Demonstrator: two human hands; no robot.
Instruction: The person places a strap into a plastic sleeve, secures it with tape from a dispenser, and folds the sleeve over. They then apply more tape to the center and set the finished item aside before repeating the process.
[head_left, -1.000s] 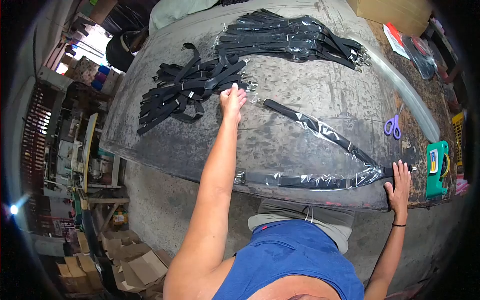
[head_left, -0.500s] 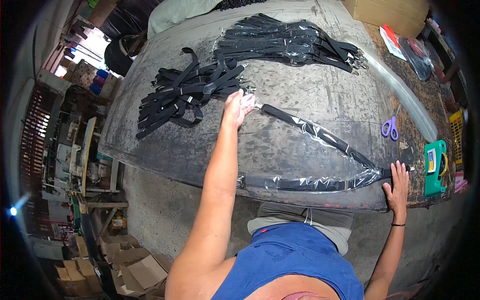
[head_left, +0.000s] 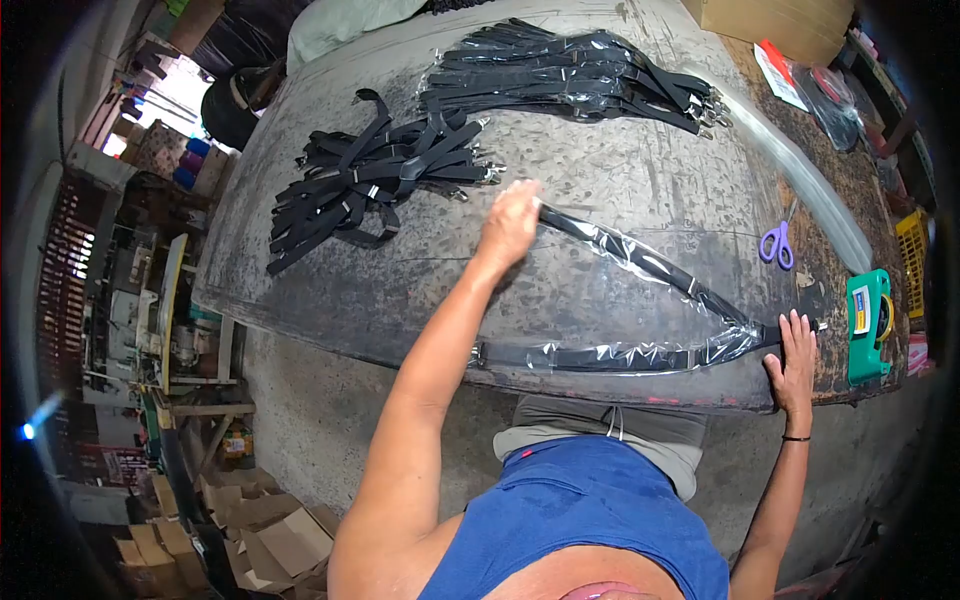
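Observation:
A pair of black suspenders (head_left: pixel 648 261) lies spread in a V across the worktable, its straps covered in clear plastic. My left hand (head_left: pixel 512 222) is closed around the far strap's end, hiding the clip there. The near strap (head_left: pixel 600 357) runs along the table's front edge. My right hand (head_left: pixel 793 365) lies flat, fingers stretched, on the suspenders' joined end, where a metal clip shows past the fingers. Left of my left hand is a loose heap of unwrapped black suspenders (head_left: pixel 375 180) with metal clips.
A stack of plastic-wrapped suspenders (head_left: pixel 570 75) lies at the back of the worktable (head_left: pixel 330 310). Purple scissors (head_left: pixel 778 246), a green tape dispenser (head_left: pixel 868 325) and a long roll of clear plastic sleeve (head_left: pixel 815 175) are on the right. A cardboard box (head_left: pixel 775 25) stands behind.
My left hand has moved right, away from the loose heap, and its fingers have closed over the far strap's end. My right hand stays flat in place.

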